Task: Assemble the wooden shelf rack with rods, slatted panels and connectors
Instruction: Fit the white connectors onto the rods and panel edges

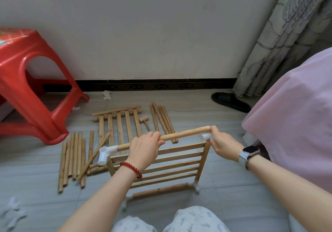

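Observation:
A slatted panel [172,168] stands upright on the floor in front of me, with white connectors at its bottom corners [195,186]. My left hand [145,149] grips a wooden rod [186,133] lying along the panel's top. The rod's left end sits in a white connector [106,155] on the panel's top left corner. My right hand [223,146] pinches another white connector [206,136] just below the rod's right end, above the panel's right post.
A second slatted panel [118,124] lies flat behind, with a small wooden mallet [145,121] and loose rods [162,119] to its right. More rods [73,158] lie at left. A red stool [30,82], spare connectors [13,212], a black slipper [230,101] and pink bedding [294,116] surround.

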